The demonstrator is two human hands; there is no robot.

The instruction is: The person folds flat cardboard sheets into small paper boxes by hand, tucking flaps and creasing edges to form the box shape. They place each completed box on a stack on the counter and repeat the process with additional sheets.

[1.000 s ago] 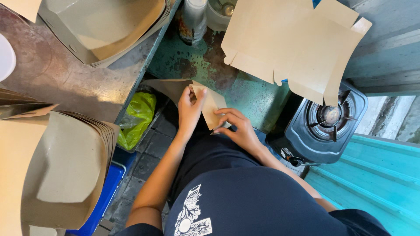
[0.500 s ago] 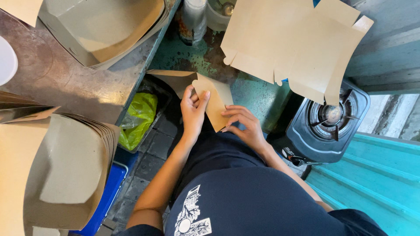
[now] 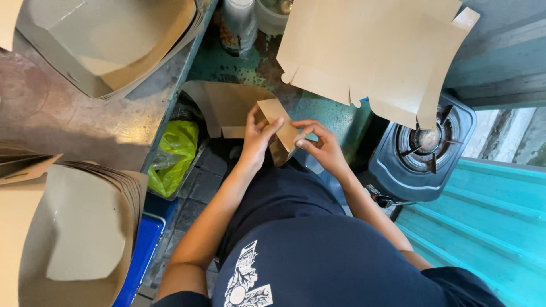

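Gripping cardboard sheet point(image 3: 239, 108) w/ left hand point(image 3: 257, 136), right hand point(image 3: 321, 145) (fingers pinching edge).

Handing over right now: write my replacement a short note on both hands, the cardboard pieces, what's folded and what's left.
Left hand: gripping the brown cardboard box blank at its raised flap.
Right hand: pinching the same flap's lower edge.
Done: nested stacks of folded brown cardboard trays on the left and on the metal counter.
Left: this blank is only partly folded; flat unfolded cardboard blanks wait above the black gas stove.
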